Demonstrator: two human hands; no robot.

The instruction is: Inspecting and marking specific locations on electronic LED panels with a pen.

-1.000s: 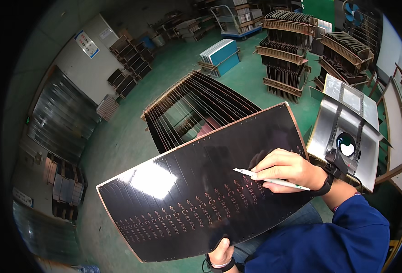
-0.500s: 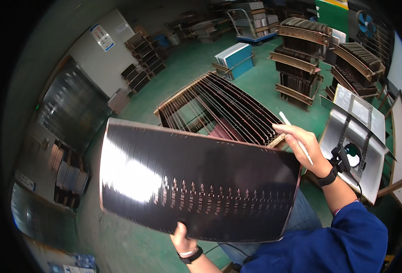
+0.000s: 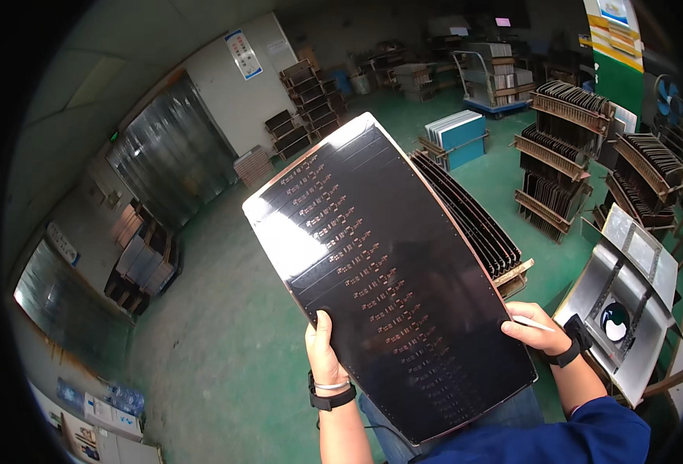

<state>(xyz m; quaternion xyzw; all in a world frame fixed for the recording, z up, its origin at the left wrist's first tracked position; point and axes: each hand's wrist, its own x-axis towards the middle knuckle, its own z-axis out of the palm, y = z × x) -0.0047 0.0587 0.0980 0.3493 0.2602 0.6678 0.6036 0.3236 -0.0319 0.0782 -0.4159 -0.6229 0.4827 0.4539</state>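
A large black circuit board panel [image 3: 426,240] with rows of copper-coloured marks is tilted in front of me, its long side running away from me. White glare covers part of its left side. My left hand [image 3: 323,356] grips the left edge, thumb on the face and fingers hidden behind. At the right edge my right hand [image 3: 538,331] is closed on the panel, thumb on top. A slim white pen [image 3: 533,322] also lies in that hand. Behind the panel stands a slotted rack [image 3: 473,216] holding upright dark panels, partly hidden.
To the right is a tilted metal stand [image 3: 589,325] with a round opening. Beyond are stacked racks of panels [image 3: 558,162], a blue box-like stack [image 3: 465,141] and a loaded trolley [image 3: 496,104]. A strip curtain [image 3: 175,151] hangs at the left over the green floor [image 3: 218,309].
The panel has turned from crosswise to lengthwise. My right hand has moved down to its right edge, and my left hand now holds the left edge. The view has shifted left.
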